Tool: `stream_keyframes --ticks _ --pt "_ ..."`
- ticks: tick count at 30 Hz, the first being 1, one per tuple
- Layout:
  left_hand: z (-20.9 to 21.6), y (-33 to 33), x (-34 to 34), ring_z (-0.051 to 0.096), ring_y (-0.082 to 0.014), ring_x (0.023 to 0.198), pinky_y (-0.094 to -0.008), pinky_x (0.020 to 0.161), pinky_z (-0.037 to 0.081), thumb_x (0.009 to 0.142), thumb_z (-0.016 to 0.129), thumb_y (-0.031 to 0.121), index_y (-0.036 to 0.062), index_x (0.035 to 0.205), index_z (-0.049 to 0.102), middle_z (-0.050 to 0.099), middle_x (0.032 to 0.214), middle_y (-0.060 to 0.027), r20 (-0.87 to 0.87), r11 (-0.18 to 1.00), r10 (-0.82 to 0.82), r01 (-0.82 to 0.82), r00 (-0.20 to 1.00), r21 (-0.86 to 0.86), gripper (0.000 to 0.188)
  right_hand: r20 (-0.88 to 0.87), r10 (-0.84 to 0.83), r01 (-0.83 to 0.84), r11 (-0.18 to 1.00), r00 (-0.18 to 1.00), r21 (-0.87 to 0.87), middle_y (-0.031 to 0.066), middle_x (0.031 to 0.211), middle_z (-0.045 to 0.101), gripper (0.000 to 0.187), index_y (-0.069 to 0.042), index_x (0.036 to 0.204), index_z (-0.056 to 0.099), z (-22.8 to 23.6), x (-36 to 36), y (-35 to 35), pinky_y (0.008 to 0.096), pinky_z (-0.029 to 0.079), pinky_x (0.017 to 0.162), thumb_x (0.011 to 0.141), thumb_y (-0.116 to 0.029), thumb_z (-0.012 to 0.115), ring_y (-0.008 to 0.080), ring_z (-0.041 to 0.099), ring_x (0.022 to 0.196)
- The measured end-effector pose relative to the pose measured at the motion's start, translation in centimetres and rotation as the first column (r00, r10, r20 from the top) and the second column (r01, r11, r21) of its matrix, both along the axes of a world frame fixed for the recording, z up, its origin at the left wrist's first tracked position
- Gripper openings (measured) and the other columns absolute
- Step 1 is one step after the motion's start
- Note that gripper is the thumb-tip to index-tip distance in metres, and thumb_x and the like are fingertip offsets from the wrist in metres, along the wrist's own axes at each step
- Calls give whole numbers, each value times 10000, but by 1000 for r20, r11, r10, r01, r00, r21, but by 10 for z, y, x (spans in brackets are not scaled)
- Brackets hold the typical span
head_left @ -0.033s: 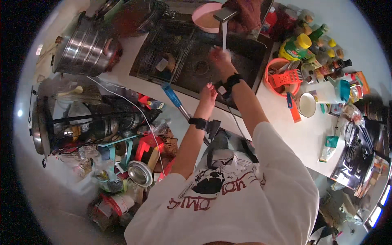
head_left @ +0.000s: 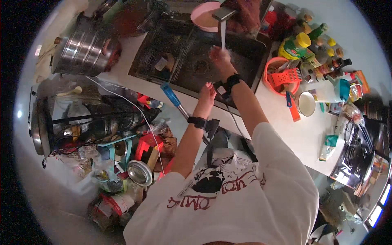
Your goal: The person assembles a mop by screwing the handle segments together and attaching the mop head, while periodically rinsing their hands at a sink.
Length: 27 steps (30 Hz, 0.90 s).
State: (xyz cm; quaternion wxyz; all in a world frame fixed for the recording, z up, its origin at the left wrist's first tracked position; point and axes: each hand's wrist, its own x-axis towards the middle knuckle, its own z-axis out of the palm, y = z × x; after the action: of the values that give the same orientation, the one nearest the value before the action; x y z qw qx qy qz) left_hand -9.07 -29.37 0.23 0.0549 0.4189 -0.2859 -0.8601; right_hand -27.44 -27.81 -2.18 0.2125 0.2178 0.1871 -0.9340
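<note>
My right hand (head_left: pixel 221 56) is under the stream of water (head_left: pixel 223 36) falling from the flat metal faucet (head_left: pixel 224 14). Splashing blurs its fingers, so their pose is unclear. Nearer to me, at the front edge of the dark sink (head_left: pixel 245 61), my left hand (head_left: pixel 207 94) is raised with its fingers loosely apart and nothing visible in them. A dark strap with a small device circles each wrist. In the sink's left part, a wire rack (head_left: pixel 183 55) stands beside a brownish item with a pale label (head_left: pixel 161 64).
A pink basin (head_left: pixel 205 16) sits behind the sink beside a dark red cloth (head_left: pixel 245 16). To the right are an orange basket (head_left: pixel 269 83), a white cup (head_left: pixel 306 103) and several bottles. A steamer pot (head_left: pixel 83 51) stands left. A blue-handled pole (head_left: pixel 171 96) leans against the counter.
</note>
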Motion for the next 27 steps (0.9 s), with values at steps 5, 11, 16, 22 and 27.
stream_keyframes --ticks 5,11,16,22,27 --pt "-81 -47 23 550 -209 756 -306 708 479 810 504 164 32 878 502 554 825 -91 -109 885 -308 242 945 -398 148 -93 845 104 45 526 994 218 877 575 308 28 961 513 49 87 30 402 470 724 854 -249 434 369 566 802" --pt "-31 6 -1 558 -178 797 -281 677 470 842 458 218 77 901 498 572 870 -52 15 980 -201 201 979 6 157 -290 936 624 106 201 774 145 1177 471 429 -56 1164 453 61 169 211 356 365 918 825 -319 468 287 449 1081" --pt "-26 37 -10 530 -182 929 -331 822 415 866 403 249 93 1083 464 538 1047 -59 190 928 -206 254 960 -274 274 -66 930 575 -166 361 801 99 1221 444 452 -57 1195 430 66 234 388 335 318 968 813 -289 496 260 397 1138" --pt "-17 60 -7 490 -187 1022 -343 898 360 879 376 271 95 1165 432 505 1126 -61 235 846 -196 285 952 -450 340 99 665 545 -679 740 493 149 1309 316 564 -7 1242 336 40 260 569 381 237 1006 788 -291 514 306 286 1214" --pt "-10 88 11 503 -176 991 -339 881 372 859 434 256 100 1122 461 534 1085 -49 235 861 -166 257 958 -439 307 135 645 522 -708 752 475 160 1346 240 611 -1 1278 264 14 258 554 417 159 1025 795 -302 486 303 203 1254"
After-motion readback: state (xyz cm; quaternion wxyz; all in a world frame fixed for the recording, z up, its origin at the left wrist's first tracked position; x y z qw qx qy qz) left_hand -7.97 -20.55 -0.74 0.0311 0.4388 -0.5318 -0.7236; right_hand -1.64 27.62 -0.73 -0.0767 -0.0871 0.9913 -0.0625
